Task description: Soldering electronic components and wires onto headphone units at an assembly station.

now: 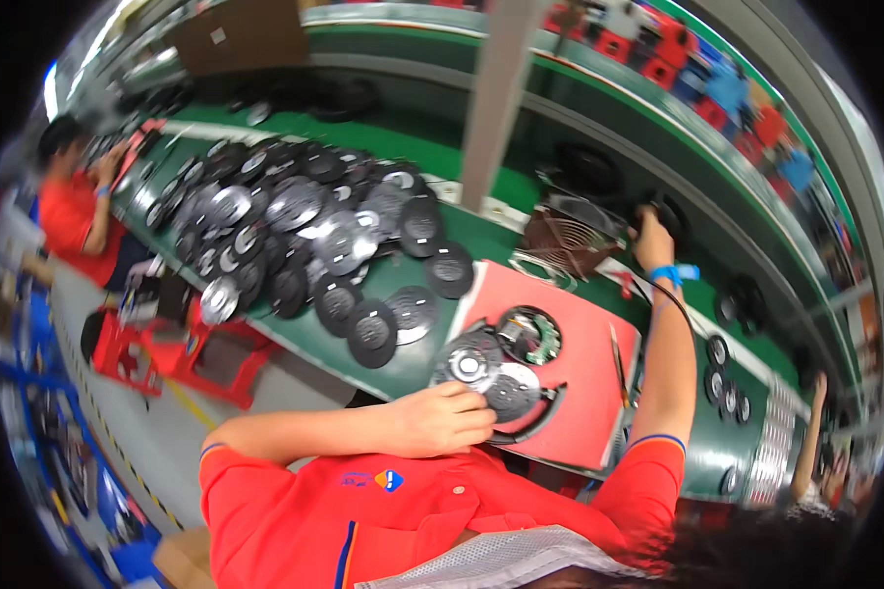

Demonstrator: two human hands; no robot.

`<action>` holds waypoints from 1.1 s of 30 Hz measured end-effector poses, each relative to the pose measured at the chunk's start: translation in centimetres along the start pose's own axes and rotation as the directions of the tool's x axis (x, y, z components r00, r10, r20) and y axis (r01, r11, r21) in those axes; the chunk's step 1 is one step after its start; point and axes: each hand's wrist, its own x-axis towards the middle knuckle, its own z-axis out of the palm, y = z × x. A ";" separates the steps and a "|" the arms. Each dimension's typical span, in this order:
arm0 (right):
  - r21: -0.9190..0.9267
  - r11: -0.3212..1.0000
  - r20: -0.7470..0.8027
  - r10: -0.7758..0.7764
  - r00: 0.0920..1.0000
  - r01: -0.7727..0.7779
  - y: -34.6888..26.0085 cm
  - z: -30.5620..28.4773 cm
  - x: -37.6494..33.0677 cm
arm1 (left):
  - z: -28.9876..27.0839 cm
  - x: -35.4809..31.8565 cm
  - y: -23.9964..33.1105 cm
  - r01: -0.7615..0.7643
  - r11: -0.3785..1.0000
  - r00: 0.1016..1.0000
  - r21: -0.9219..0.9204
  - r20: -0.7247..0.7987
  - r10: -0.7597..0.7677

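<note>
My left hand (446, 420) is closed at the near edge of a round black-and-silver disc part (469, 365), its fingers curled against it. A perforated grey disc (513, 391) lies beside those fingers, next to a black curved strip (550, 412). Just beyond sits a round black housing (528, 334) with a green circuit board inside. All of these rest on a pink mat (584, 388). My right arm stretches to the far side of the bench, where my right hand (652, 240) closes on a black round part (672, 218), partly hidden by the fingers.
A large heap of black and silver discs (304, 211) covers the bench to the left. A brown wire rack (570, 236) stands beyond the mat, near an upright post (501, 108). A thin black cable (673, 299) crosses my right forearm. Another person (74, 211) works at far left.
</note>
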 end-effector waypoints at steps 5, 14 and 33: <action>-0.089 0.995 -0.016 0.049 0.999 -0.051 2.8 -0.5 0.9 | 1.9 0.0 0.3 -0.044 0.985 0.986 0.169 -0.151 0.070; 0.202 0.950 -0.299 -0.171 0.939 0.238 -0.2 -17.8 -6.7 | -8.1 -1.8 0.8 -0.025 0.995 0.969 0.092 -0.242 0.047; 0.353 0.716 0.320 -0.697 0.642 0.602 -22.3 -19.6 -13.2 | -14.3 5.4 -30.1 0.458 0.684 0.884 0.569 -0.374 -0.281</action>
